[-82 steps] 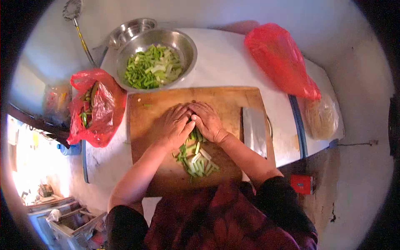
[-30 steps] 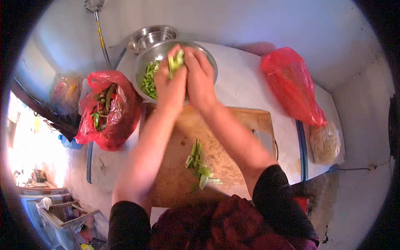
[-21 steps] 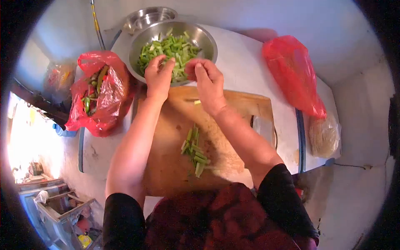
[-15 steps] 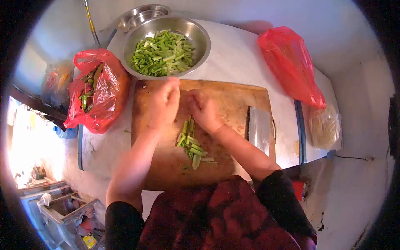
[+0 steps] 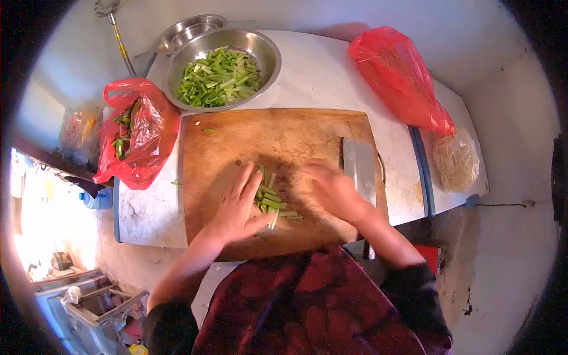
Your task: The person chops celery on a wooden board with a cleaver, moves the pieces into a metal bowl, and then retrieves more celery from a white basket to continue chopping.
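Observation:
A small pile of cut green celery stalks [image 5: 272,201] lies in the middle of the wooden cutting board [image 5: 236,133]. My left hand [image 5: 236,204] is at the pile's left side, fingers stretched out and thumb apart, partly over the nearest pieces. To the right of the pile, my right hand [image 5: 334,189] reaches over the board with its fingers extended and slightly blurred; nothing shows in it. A cleaver [image 5: 358,165] rests at the board's right side, its lower part hidden behind my right forearm. Beyond the board stands a steel bowl [image 5: 271,59] with many cut celery pieces [image 5: 222,77].
An open red plastic bag [image 5: 154,124] with green peppers stands left of the board. Another red bag [image 5: 402,83] lies at the back right, beside a clear bag of pale strands [image 5: 457,163]. More steel bowls [image 5: 192,28] sit behind the large one.
Both hands have come back from near the bowl towards my body and moved apart, one to each side of the celery pile. Their fingers have straightened. The view has shifted slightly.

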### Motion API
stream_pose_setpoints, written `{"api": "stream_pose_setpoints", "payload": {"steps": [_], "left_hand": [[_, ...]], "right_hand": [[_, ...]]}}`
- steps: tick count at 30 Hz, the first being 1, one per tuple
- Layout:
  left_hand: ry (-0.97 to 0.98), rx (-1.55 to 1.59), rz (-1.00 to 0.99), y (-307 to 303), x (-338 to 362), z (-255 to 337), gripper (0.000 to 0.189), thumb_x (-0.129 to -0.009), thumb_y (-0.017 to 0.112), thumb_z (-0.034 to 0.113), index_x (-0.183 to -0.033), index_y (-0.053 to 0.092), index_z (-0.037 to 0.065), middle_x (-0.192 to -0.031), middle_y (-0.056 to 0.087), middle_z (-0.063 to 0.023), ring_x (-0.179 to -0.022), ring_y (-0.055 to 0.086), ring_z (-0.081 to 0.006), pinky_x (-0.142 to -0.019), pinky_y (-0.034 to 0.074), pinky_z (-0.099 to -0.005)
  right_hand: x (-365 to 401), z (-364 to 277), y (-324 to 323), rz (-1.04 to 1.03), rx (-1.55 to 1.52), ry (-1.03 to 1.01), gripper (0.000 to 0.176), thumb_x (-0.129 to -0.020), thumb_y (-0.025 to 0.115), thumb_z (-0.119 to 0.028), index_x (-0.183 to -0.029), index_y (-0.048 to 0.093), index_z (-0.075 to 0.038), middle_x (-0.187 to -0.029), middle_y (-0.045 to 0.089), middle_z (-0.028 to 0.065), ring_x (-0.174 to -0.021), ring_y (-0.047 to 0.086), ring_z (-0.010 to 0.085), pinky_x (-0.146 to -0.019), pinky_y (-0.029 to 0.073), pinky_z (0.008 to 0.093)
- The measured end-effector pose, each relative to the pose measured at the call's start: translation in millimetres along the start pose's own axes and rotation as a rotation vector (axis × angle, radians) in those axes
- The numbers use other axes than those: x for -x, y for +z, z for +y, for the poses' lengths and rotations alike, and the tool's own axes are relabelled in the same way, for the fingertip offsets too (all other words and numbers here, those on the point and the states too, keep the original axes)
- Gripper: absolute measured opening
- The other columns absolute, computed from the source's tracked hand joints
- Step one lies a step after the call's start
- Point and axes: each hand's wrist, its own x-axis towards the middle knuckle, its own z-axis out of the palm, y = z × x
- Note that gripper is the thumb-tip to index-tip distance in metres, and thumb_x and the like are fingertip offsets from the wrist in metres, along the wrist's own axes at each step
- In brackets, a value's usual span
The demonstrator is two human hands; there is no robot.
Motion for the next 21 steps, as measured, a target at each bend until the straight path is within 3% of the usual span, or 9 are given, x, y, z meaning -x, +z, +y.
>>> {"api": "stream_pose_setpoints", "payload": {"steps": [2, 3, 7, 8, 11, 12, 15, 18, 21], "left_hand": [[-0.002, -0.082, -0.021, 3, 18, 12, 0.101, -0.069, 0.064, 0.060, -0.141, 0.024, 0.002, -0.145, 0.011, -0.0296, -0.135, 0.011, -0.0466, -0.106, 0.012, -0.0593], [-0.033, -0.163, -0.074, 10, 21, 16, 0.113, -0.063, 0.065, 0.068, -0.143, 0.019, 0.003, -0.146, 0.003, -0.0313, -0.135, 0.005, -0.0488, -0.106, 0.007, -0.0622], [-0.117, -0.273, -0.101, 19, -1, 31, 0.110, -0.064, 0.065, 0.066, -0.143, 0.021, 0.003, -0.146, 0.006, -0.0322, -0.136, 0.003, -0.0482, -0.106, 0.004, -0.0618], [-0.108, -0.312, -0.065, 28, -6, 29, 0.109, -0.064, 0.066, 0.064, -0.143, 0.022, 0.003, -0.146, 0.006, -0.0322, -0.136, 0.004, -0.0473, -0.105, 0.006, -0.0627], [-0.118, -0.394, 0.027, 50, -18, 14, 0.108, -0.066, 0.063, 0.067, -0.143, 0.021, 0.004, -0.146, 0.005, -0.0328, -0.136, 0.005, -0.0475, -0.104, 0.008, -0.0637], [-0.113, -0.342, 0.097, 47, -19, 14, 0.105, -0.068, 0.060, 0.067, -0.143, 0.021, 0.005, -0.146, 0.004, -0.0336, -0.136, 0.006, -0.0487, -0.103, 0.009, -0.0651], [-0.065, -0.187, 0.051, 29, 2, 38, 0.102, -0.070, 0.058, 0.067, -0.143, 0.021, 0.005, -0.145, 0.004, -0.0342, -0.135, 0.007, -0.0493, -0.103, 0.009, -0.0656], [-0.074, -0.314, 0.020, 41, -2, 44, 0.103, -0.070, 0.059, 0.065, -0.143, 0.021, 0.004, -0.145, 0.004, -0.0341, -0.135, 0.006, -0.0500, -0.103, 0.008, -0.0655], [-0.136, -0.409, 0.079, 39, -22, 38, 0.098, -0.072, 0.061, 0.058, -0.142, 0.022, 0.002, -0.145, 0.006, -0.0343, -0.135, 0.004, -0.0494, -0.104, 0.006, -0.0640]], "right_hand": [[43, 0, -46, -0.031, 0.104, 0.420, 0.040, -0.079, 0.062, -0.023, -0.113, 0.056, -0.003, -0.114, 0.057, 0.0179, -0.107, 0.053, 0.0355, -0.087, 0.046, 0.0435], [76, 8, -53, -0.043, 0.211, 0.525, 0.045, -0.078, 0.064, -0.025, -0.116, 0.053, -0.003, -0.114, 0.055, 0.0198, -0.106, 0.053, 0.0363, -0.086, 0.047, 0.0434], [119, -13, -55, -0.213, 0.332, 0.898, 0.065, -0.074, 0.069, -0.030, -0.127, 0.041, -0.004, -0.119, 0.051, 0.0248, -0.106, 0.053, 0.0391, -0.085, 0.047, 0.0441], [127, -5, -48, -0.153, 0.259, 0.904, 0.072, -0.072, 0.070, -0.028, -0.131, 0.036, -0.005, -0.124, 0.047, 0.0244, -0.107, 0.053, 0.0391, -0.086, 0.047, 0.0434], [138, 13, -32, 0.072, 0.238, 0.872, 0.062, -0.070, 0.068, -0.025, -0.122, 0.044, -0.002, -0.099, 0.058, 0.0193, -0.094, 0.058, 0.0366, -0.081, 0.047, 0.0422], [132, 15, -35, -0.004, 0.150, 1.002, 0.055, -0.069, 0.066, -0.018, -0.116, 0.045, 0.000, -0.090, 0.061, 0.0162, -0.088, 0.060, 0.0336, -0.077, 0.048, 0.0402], [143, 14, -38, 0.111, -0.036, 0.861, 0.047, -0.070, 0.065, -0.010, -0.111, 0.046, 0.001, -0.080, 0.061, 0.0110, -0.075, 0.063, 0.0239, -0.065, 0.050, 0.0345], [128, -19, -50, 0.240, -0.791, 1.131, 0.040, -0.072, 0.064, -0.004, -0.107, 0.046, 0.000, -0.075, 0.058, 0.0065, -0.061, 0.058, 0.0143, -0.052, 0.047, 0.0281], [132, -22, -36, 0.198, -0.605, 1.094, 0.035, -0.074, 0.062, -0.001, -0.105, 0.046, -0.002, -0.072, 0.056, 0.0045, -0.053, 0.055, 0.0101, -0.045, 0.043, 0.0243]]}}
